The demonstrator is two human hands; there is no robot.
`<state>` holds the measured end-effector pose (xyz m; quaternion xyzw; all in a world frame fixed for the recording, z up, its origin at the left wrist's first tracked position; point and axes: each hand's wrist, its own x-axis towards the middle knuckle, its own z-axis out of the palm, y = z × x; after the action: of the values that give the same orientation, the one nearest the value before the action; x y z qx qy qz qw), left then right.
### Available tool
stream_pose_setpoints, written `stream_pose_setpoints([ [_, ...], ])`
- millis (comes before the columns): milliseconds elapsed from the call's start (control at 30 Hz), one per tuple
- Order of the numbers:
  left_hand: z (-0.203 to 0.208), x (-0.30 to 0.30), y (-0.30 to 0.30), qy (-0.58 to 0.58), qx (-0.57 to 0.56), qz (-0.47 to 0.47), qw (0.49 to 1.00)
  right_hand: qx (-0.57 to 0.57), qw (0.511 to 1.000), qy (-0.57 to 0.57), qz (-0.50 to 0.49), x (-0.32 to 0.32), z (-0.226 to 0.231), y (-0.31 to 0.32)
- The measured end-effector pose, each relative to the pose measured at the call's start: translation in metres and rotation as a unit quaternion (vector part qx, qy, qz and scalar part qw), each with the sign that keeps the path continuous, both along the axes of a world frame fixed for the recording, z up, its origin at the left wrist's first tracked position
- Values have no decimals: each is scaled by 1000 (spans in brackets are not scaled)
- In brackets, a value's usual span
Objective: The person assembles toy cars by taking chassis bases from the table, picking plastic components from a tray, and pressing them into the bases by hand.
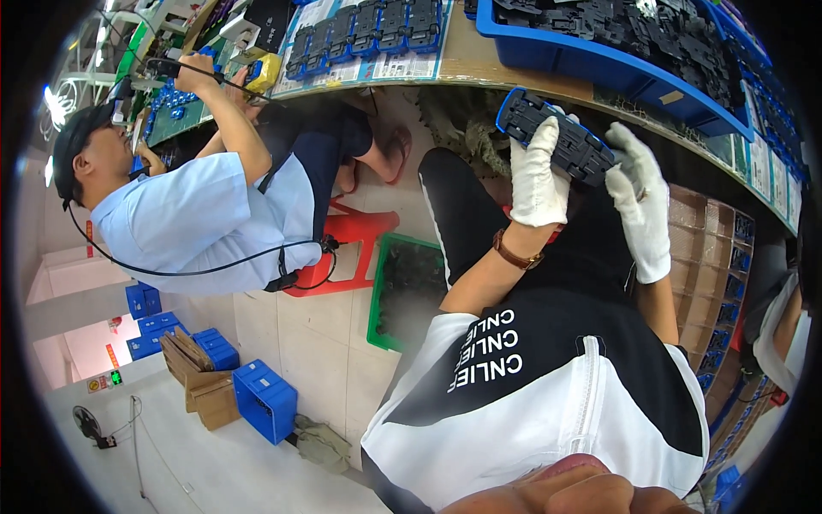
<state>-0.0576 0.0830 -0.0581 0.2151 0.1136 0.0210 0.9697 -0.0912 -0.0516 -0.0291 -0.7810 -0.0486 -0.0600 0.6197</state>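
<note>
My left hand, in a white glove, grips a toy car body with a black chassis and a blue edge. The chassis side faces up, and my thumb lies across it. At the car's right end is my gloved right hand, its fingers apart and curved; whether it touches that end is hard to tell. Both hands are in front of the bench edge, above my lap. Several similar black-and-blue car bodies lie in rows on printed paper on the bench.
A blue bin full of black chassis parts stands on the bench. Right of my legs is a brown divided box. A green crate and a red stool stand left. A co-worker sits at the bench.
</note>
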Motion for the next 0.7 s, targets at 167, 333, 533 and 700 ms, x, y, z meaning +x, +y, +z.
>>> stream_pose_setpoints([
  [167,5,-6,-4,-33,-11,-31,999,167,981,98,31,-7,-6,6],
  [333,10,-9,-6,-52,23,-34,998,260,959,109,31,-1,-9,8],
  [533,8,-2,-6,-73,108,32,991,208,974,82,31,12,-23,11],
  [700,22,4,7,-88,88,47,991,201,973,86,65,23,-5,29],
])
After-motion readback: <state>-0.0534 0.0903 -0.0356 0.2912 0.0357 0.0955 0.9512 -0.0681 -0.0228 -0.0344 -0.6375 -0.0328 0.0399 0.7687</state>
